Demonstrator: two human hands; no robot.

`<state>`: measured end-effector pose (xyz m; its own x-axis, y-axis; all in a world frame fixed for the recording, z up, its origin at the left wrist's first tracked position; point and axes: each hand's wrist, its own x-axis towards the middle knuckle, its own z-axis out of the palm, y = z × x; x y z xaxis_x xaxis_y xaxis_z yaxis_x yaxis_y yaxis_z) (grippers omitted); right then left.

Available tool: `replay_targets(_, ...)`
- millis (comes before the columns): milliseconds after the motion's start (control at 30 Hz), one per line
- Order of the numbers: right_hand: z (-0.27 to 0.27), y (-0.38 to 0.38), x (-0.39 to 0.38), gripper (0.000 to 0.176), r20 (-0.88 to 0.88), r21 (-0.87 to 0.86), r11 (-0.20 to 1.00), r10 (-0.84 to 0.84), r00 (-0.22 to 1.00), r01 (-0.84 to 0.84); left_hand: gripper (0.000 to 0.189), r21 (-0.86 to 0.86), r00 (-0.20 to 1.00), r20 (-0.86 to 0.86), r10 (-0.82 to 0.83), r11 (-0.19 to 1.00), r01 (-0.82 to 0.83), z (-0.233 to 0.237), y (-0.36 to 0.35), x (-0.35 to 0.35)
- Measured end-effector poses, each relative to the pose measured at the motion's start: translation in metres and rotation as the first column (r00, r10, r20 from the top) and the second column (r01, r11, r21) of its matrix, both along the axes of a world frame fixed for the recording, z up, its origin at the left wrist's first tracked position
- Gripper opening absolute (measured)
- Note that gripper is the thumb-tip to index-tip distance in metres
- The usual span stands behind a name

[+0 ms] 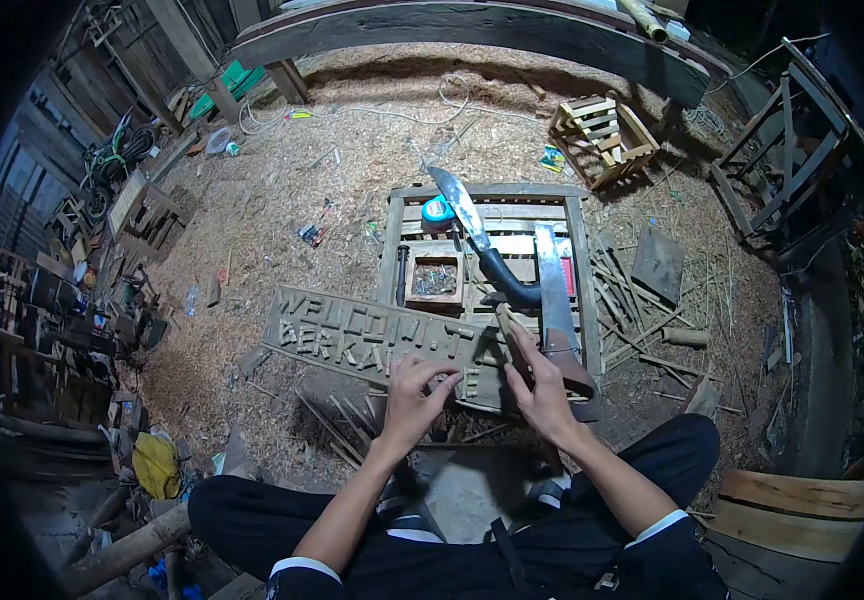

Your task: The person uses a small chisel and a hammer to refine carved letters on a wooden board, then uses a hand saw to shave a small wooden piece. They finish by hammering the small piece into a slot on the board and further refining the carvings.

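A wooden board [337, 312] with raised letters reading "WELCOM" and "BERKA" lies tilted over the front of a slatted wooden table [392, 225]. My left hand [419, 398] is over the board's lower middle, thumb and fingers pinched together; what they hold, if anything, is too small to name. My right hand [540, 390] is at the board's right end, with its fingers along a thin wooden strip [505, 322]. Behind the board are a wooden box of small metal pieces [436, 280], a large knife [464, 208], a blue tape measure [438, 210] and a handsaw [553, 280].
A slatted crate [604, 140] stands at the back right, near a wooden frame [790, 150]. Loose sticks [642, 315] and a flat board [658, 264] lie right of the table. Shavings [282, 210] cover the ground. A yellow bag [156, 466] is at the lower left.
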<state>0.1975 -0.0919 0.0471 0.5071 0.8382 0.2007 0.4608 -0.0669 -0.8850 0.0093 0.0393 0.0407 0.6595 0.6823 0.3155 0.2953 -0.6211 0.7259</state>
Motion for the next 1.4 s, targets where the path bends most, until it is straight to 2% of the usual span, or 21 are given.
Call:
replay_targets(67, 0.007, -0.009, 0.001, 0.056, 0.064, -0.085, 0.991, 0.111, 0.992, -0.105, 0.014, -0.057, 1.000, 0.016, -0.013, 0.998, 0.014, -0.013, -0.005, -0.006)
replay_targets(100, 0.003, -0.012, -0.001, 0.045, 0.051, -0.149, 0.984, 0.108, 0.993, -0.099, 0.014, -0.097, 1.000, -0.008, -0.001, 0.995, 0.000, -0.012, -0.008, -0.008)
replay_targets(133, 0.000, -0.013, -0.002, 0.045, 0.053, -0.155, 0.983, 0.110, 0.992, -0.101, 0.014, -0.136, 0.999, -0.032, 0.010, 0.991, -0.014, -0.010, -0.012, -0.009)
replay_targets(233, 0.004, -0.012, -0.010, 0.027, -0.008, -0.114, 0.989, 0.092, 0.996, -0.092, 0.013, -0.131, 1.000, -0.021, 0.019, 0.991, -0.021, -0.003, -0.022, -0.004)
replay_targets(333, 0.008, -0.008, -0.015, 0.025, 0.057, -0.061, 0.987, 0.149, 0.987, -0.146, 0.013, -0.084, 1.000, 0.002, 0.027, 0.996, -0.026, -0.006, -0.026, 0.003)
replay_targets(400, 0.010, -0.008, -0.018, 0.025, 0.067, -0.099, 0.986, 0.143, 0.987, -0.136, 0.012, -0.108, 1.000, -0.009, 0.019, 0.994, -0.020, -0.006, -0.025, 0.007)
replay_targets(467, 0.005, -0.009, -0.019, 0.024, 0.053, -0.037, 0.996, 0.080, 0.995, -0.078, 0.012, -0.139, 1.000, -0.020, 0.012, 0.990, -0.015, -0.006, -0.026, 0.011)
replay_targets(533, 0.009, -0.011, -0.017, 0.023, 0.053, -0.062, 0.996, 0.060, 0.997, -0.057, 0.012, -0.333, 0.999, 0.038, 0.023, 0.943, -0.009, -0.007, -0.028, 0.015)
replay_targets(767, 0.003, -0.014, -0.013, 0.021, 0.017, -0.029, 0.998, 0.056, 0.998, -0.055, 0.015, -0.461, 0.997, 0.071, -0.009, 0.887, 0.041, 0.003, -0.034, 0.017)
replay_targets(833, 0.001, -0.015, -0.013, 0.021, 0.026, -0.016, 0.999, 0.047, 0.999, -0.047, 0.016, -0.579, 0.997, 0.081, 0.010, 0.814, 0.039, 0.002, -0.035, 0.015)
replay_targets(967, 0.012, -0.022, -0.012, 0.024, -0.051, -0.050, 0.996, 0.074, 0.996, -0.076, 0.018, -0.462, 0.980, 0.198, -0.016, 0.880, 0.108, -0.011, -0.027, 0.013)
replay_targets(1033, 0.018, -0.024, -0.009, 0.028, -0.105, -0.046, 0.996, 0.075, 0.992, -0.081, 0.017, -0.432, 0.988, 0.094, 0.126, 0.899, -0.074, -0.019, -0.022, 0.009)
replay_targets(1067, 0.018, -0.027, -0.005, 0.032, -0.089, -0.063, 0.995, 0.070, 0.994, -0.076, 0.017, -0.430, 0.987, 0.092, 0.130, 0.899, -0.078, -0.023, -0.021, 0.007)
replay_targets(1133, 0.017, -0.031, -0.002, 0.036, -0.071, -0.082, 0.994, 0.067, 0.995, -0.073, 0.016, -0.571, 0.980, 0.065, 0.188, 0.812, -0.118, -0.032, -0.020, 0.004)
replay_targets(1167, 0.016, -0.032, -0.001, 0.036, -0.074, -0.096, 0.994, 0.050, 0.996, -0.057, 0.016, -0.572, 0.980, 0.066, 0.188, 0.812, -0.117, -0.036, -0.021, 0.002)
replay_targets(1233, 0.009, -0.035, -0.001, 0.034, -0.071, -0.079, 0.997, 0.022, 0.997, -0.027, 0.013, -0.305, 0.992, -0.049, 0.117, 0.944, -0.126, -0.039, -0.022, -0.001)
replay_targets(1267, 0.008, -0.037, -0.001, 0.034, -0.073, -0.078, 0.997, 0.021, 0.997, -0.026, 0.013, -0.304, 0.992, -0.050, 0.116, 0.944, -0.125, -0.040, -0.022, -0.001)
replay_targets(1333, 0.011, -0.038, -0.001, 0.031, -0.097, -0.051, 0.998, 0.017, 0.995, -0.022, 0.014, -0.035, 0.999, -0.010, 0.038, 0.999, -0.038, -0.038, -0.023, 0.000)
replay_targets(1400, 0.010, -0.038, 0.000, 0.031, -0.094, -0.063, 0.998, 0.015, 0.995, -0.021, 0.015, -0.036, 0.998, -0.024, 0.058, 0.998, -0.059, -0.037, -0.026, 0.002)
